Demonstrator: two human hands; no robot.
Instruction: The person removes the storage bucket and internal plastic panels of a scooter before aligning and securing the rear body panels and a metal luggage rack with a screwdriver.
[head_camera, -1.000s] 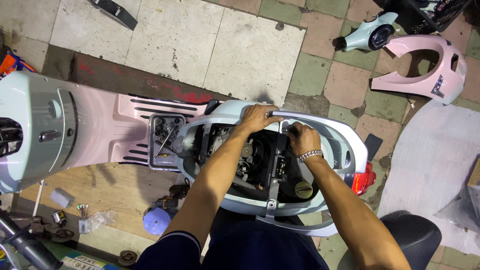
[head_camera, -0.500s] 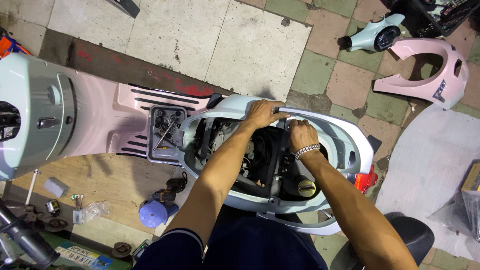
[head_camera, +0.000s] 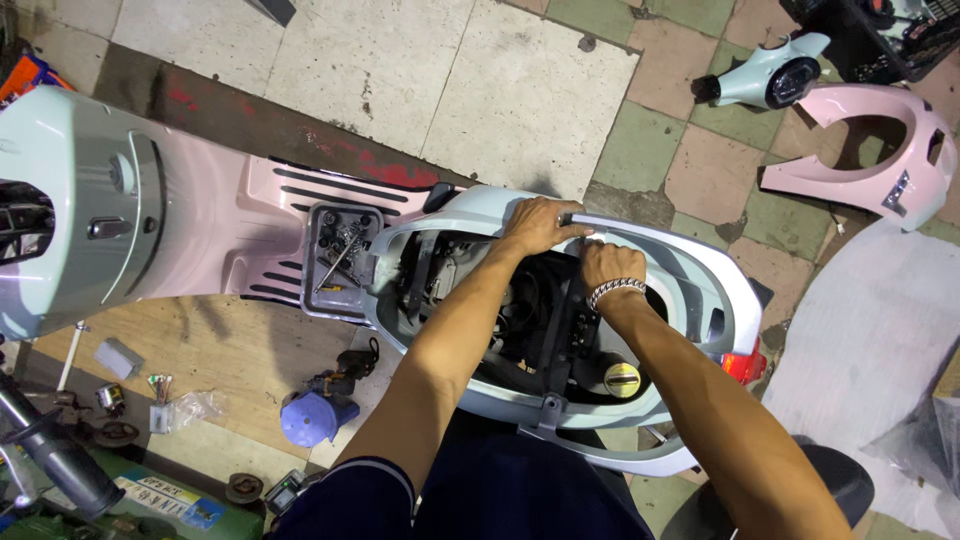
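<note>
I look down on a stripped scooter with a pale blue rear body shell and a pink footboard. My left hand grips the far rim of the shell's open seat bay. My right hand, with a metal bracelet on the wrist, reaches into the bay just below that rim, fingers curled out of sight. Black frame parts and a yellow fuel cap show inside the bay. An open battery box with loose screws sits in the footboard.
A loose pink body panel and a pale blue headlight housing lie on the tiles at upper right. A blue cap-like part, small parts and a plastic bag lie on the wooden board at lower left. A white sheet covers the right.
The view has shifted slightly; both hands stay at the far rim of the seat bay, the right hand having dropped a little lower into the bay.
</note>
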